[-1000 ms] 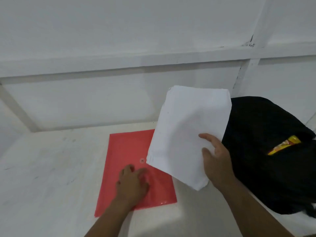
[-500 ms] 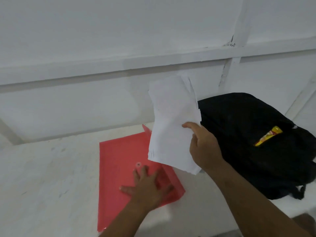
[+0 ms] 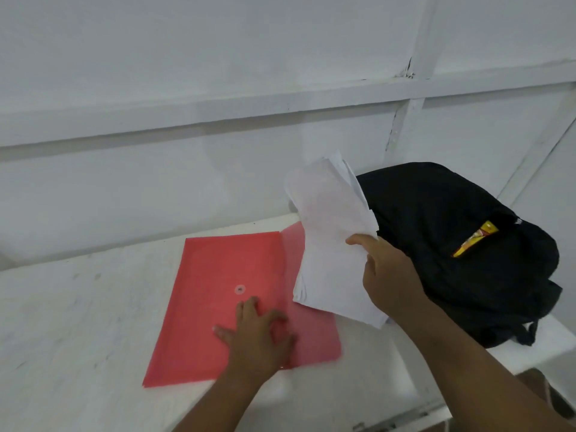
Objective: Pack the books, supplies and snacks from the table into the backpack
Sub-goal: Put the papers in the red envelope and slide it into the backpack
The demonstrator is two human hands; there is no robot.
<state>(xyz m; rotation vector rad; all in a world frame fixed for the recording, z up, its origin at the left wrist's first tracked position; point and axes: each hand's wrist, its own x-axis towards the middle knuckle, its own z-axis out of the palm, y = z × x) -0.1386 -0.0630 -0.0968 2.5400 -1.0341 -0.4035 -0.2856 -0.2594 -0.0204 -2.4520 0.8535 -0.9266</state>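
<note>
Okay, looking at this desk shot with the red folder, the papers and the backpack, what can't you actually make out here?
Head view, the only one:
- Inside of the backpack: hidden by its black fabric.
- Yellow packet: mostly tucked in a pocket, print too small.
- Papers: any text too faint.
- Folder: contents unclear; left hand and papers cover part.
- Right hand: fingers behind papers.

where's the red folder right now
The red folder lies flat on the white table, pressed under the left hand, left of the black backpack.
</note>
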